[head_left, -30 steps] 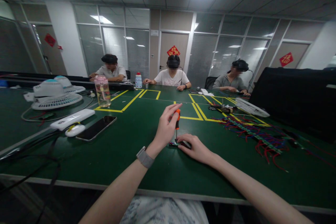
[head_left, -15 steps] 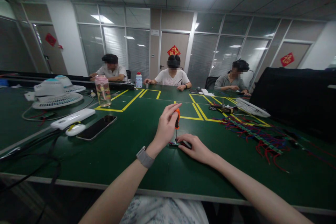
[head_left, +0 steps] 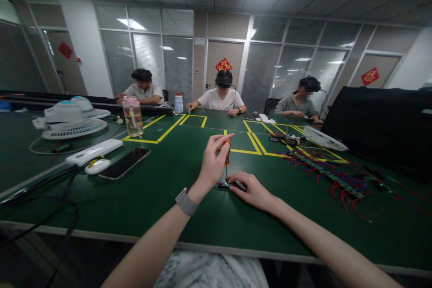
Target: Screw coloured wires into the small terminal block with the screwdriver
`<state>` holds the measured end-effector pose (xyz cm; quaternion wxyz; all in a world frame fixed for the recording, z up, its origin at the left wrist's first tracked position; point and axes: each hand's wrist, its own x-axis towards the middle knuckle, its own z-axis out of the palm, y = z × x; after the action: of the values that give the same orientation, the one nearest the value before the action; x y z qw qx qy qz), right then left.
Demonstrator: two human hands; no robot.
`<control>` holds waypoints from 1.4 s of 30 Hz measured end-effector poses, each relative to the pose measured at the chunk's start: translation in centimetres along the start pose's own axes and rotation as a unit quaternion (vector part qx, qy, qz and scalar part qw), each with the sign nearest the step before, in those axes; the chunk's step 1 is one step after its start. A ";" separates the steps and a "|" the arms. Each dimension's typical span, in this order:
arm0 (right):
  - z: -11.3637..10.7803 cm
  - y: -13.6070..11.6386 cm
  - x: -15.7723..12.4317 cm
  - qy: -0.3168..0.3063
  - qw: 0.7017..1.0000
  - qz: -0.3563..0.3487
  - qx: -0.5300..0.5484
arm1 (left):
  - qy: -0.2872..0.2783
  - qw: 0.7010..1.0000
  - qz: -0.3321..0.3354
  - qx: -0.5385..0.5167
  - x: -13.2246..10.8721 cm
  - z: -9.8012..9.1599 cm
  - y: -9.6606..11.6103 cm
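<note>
My left hand (head_left: 213, 159) grips the orange-and-black handle of a screwdriver (head_left: 227, 158), index finger stretched over its top. The screwdriver stands upright, its thin shaft reaching down to a small green circuit board (head_left: 222, 185) on the table. Beside it, the fingers of my right hand (head_left: 249, 189) are closed on a small black piece (head_left: 239, 185) that lies against the board. How that piece joins the board is too small to make out.
On the green table (head_left: 175, 216), a phone (head_left: 125, 164), white mouse (head_left: 97, 166) and power strip (head_left: 94, 151) lie left. Wired circuit boards (head_left: 332, 175) and a black case (head_left: 381, 130) occupy the right. A pink-lidded bottle (head_left: 132, 117) stands farther back. Several people sit opposite.
The fingers of my left hand have shifted slightly on the screwdriver handle, opening a little at the top. My right hand and the board have stayed in place.
</note>
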<state>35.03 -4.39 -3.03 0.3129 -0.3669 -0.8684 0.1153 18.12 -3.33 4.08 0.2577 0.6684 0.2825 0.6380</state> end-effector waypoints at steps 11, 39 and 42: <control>-0.1 -0.1 0.0 -0.007 1.000 0.006 -0.003 | 0.013 1.000 0.010 0.012 0.0 -0.1 0.0; -0.1 -0.1 0.0 -0.004 1.000 0.003 0.002 | 0.019 0.999 0.008 0.049 -0.1 -0.1 -0.2; -0.1 -0.2 0.0 -0.004 1.000 0.002 0.003 | 0.027 0.999 0.005 0.045 0.1 -0.1 -0.5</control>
<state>34.98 -4.48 -2.88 0.3100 -0.3674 -0.8686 0.1199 18.04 -2.87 3.81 0.2164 0.6633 0.3149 0.6434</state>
